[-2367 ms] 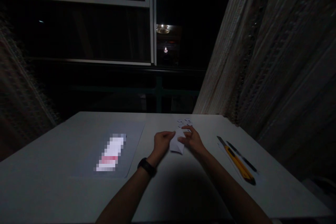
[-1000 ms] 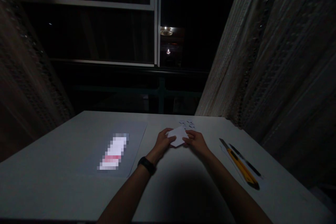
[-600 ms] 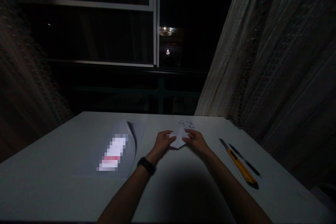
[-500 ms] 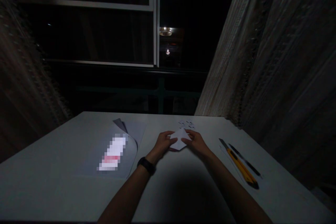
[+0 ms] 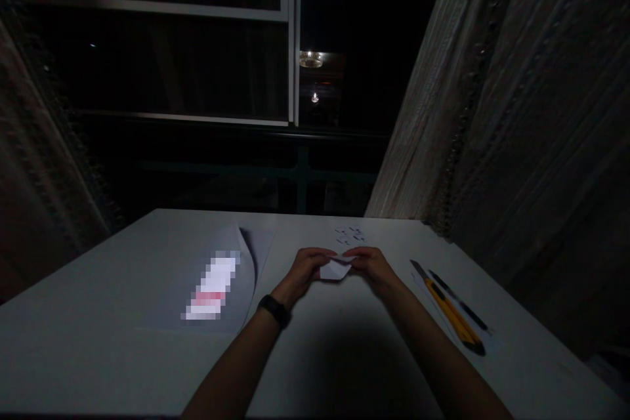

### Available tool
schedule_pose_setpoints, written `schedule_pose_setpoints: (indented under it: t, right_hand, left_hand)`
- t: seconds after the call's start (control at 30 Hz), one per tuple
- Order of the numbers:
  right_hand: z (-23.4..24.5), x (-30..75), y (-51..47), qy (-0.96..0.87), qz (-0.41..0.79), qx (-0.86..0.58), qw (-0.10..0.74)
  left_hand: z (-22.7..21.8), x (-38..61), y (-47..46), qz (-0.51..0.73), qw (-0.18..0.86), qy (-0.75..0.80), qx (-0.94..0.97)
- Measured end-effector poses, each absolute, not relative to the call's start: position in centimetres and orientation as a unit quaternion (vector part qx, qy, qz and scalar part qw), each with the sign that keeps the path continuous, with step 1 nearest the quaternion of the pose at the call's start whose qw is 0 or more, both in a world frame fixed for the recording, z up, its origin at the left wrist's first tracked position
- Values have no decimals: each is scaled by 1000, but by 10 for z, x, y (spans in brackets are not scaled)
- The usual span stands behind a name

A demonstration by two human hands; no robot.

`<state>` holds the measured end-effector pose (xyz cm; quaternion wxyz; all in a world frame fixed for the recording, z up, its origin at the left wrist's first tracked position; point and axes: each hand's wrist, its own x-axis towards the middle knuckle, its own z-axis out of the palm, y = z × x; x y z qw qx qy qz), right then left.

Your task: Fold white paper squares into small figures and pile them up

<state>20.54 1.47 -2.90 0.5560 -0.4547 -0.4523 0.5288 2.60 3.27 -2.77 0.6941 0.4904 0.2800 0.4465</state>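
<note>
A small folded piece of white paper (image 5: 335, 270) is held between my two hands, over the middle of the white table. My left hand (image 5: 309, 266), with a dark band on its wrist, pinches the paper's left side. My right hand (image 5: 373, 265) grips its right side, fingers closed. The top edge of the paper is bent over, and the fingertips hide part of it. Just beyond my hands lie several small marked pieces of paper (image 5: 350, 234), too dim to make out fully.
On the left, a bright blurred-out object (image 5: 211, 289) lies on sheets of paper (image 5: 165, 315), one with a curled edge. To the right are a yellow utility knife (image 5: 453, 315) and a dark pen (image 5: 457, 298). Curtains (image 5: 418, 111) flank the dark window behind the table (image 5: 73, 354).
The top of the folded paper has bent toward me, and my thumbs have moved up to its upper edge. The curled corner of the sheet on the left has shifted to the right.
</note>
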Motion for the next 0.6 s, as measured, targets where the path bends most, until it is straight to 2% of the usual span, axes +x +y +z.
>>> schedule_pose_setpoints:
  t: [0.2,0.37,0.6]
  right_hand:
    - [-30,203,17,-494,461,-435,595]
    - [-32,203,19,-547,377,-428,613]
    - [-29,196,18,-496,320,-431,683]
  left_hand:
    - [-26,32,31,462,661,299,510]
    - [-30,37,34,428,574,344,607]
    - [-33,38,37,462,490,387,630]
